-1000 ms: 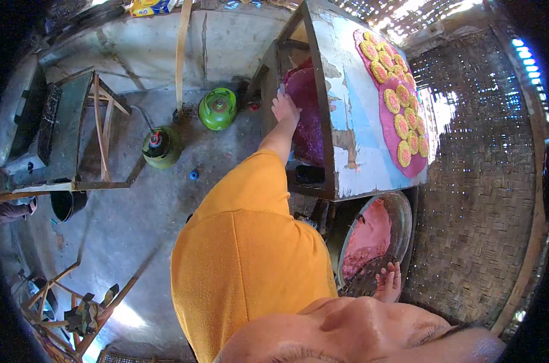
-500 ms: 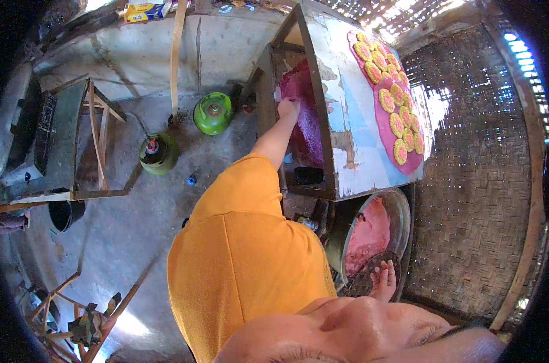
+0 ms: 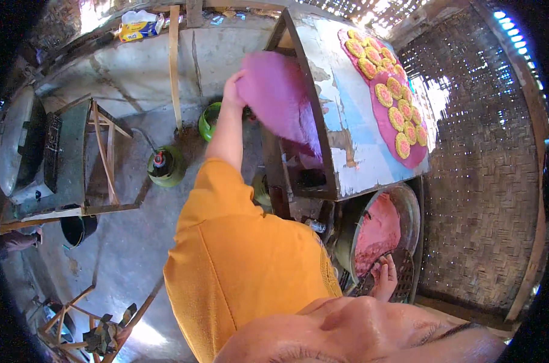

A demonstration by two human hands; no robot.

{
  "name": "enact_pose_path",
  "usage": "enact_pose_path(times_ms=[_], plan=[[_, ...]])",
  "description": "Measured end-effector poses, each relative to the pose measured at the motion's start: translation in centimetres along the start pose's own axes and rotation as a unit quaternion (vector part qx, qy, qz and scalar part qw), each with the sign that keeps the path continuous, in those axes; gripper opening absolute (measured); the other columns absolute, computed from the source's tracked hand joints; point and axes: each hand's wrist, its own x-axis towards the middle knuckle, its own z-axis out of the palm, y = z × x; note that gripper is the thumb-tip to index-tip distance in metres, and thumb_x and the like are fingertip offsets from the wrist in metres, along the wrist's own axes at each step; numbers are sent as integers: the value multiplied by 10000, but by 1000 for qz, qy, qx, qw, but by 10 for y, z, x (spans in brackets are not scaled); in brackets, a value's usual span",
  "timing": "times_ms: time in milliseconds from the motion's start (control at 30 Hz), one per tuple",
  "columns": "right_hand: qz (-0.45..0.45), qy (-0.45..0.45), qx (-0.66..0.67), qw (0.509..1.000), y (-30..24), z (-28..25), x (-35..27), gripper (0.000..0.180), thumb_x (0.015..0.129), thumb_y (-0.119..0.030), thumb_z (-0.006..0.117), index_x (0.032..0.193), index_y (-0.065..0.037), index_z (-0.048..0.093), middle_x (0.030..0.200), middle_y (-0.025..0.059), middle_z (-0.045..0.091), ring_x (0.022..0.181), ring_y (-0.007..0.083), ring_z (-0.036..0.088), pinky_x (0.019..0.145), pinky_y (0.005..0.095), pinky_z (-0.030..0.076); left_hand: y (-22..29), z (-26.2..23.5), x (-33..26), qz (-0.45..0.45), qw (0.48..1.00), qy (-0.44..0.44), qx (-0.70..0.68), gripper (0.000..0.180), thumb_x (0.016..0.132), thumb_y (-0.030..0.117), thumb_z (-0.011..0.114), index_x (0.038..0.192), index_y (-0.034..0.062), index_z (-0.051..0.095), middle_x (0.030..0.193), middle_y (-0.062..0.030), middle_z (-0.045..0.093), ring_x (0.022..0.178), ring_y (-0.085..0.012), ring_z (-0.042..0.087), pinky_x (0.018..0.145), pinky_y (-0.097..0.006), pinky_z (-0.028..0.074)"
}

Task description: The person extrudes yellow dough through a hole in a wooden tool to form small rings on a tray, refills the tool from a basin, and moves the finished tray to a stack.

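One hand, raised on an arm in an orange sleeve, is seen with its fingers closed on the edge of a round purple sheet, which is held tilted just beside the near edge of the worn blue-and-white worktop. Which hand this is cannot be told, and no second hand is shown. Yellow discs are laid in rows on another purple sheet on the worktop, and a bowl of pink paste is set below it.

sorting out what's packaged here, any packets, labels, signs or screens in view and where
One packet only: a soft, crumpled bag, white with yellow and blue print, lying on the grey concrete ledge at the upper left, beside the upright wooden post. No signs or screens in view.
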Motion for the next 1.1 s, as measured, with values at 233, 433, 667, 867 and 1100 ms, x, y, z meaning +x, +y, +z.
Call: enact_pose_path(times_ms=[233,433,667,867,1100], plan=[[-49,-33,-78,995,-13,25,10,333,848,-58,514,1174,9,514,1041,87,569,893,149,546,787,256,442,44,57,-103,32,993,-87,-67,320,736,173,505,1017,31,562,994,-109,594,892,-248,560,793,-330,450],[-268,-189,-190,925,-68,97,20,375,761,-38,599,1131,0,543,1057,110,576,954,194,540,854,313,410,40,141,-160,-13,961,-125,245,156,726,150,532,856,64,528,1066,-81,570,858,-146,524,761,-268,420],[-629,-207,-278,696,-146,225,18,458,658,-179,650,1080,-40,541,1058,121,558,1004,297,522,887,395,389,17,182,-205,-83,717,-424,546,82,720,75,570,747,35,502,992,-61,577,847,-117,505,734,-253,409],[-638,-342,-201,660,-75,284,35,296,692,-159,562,985,-144,597,784,43,580,746,204,563,716,365,414,54,187,-260,-84,596,-343,721,229,716,148,580,863,-27,601,809,-117,608,744,-183,562,688,-279,430],[-448,-455,-41,769,-29,292,31,270,770,-130,534,1033,-124,597,885,102,612,873,267,574,766,389,443,84,171,-250,-113,509,-303,798,113,733,66,619,772,-32,579,706,-109,612,594,-150,527,564,-272,423]])
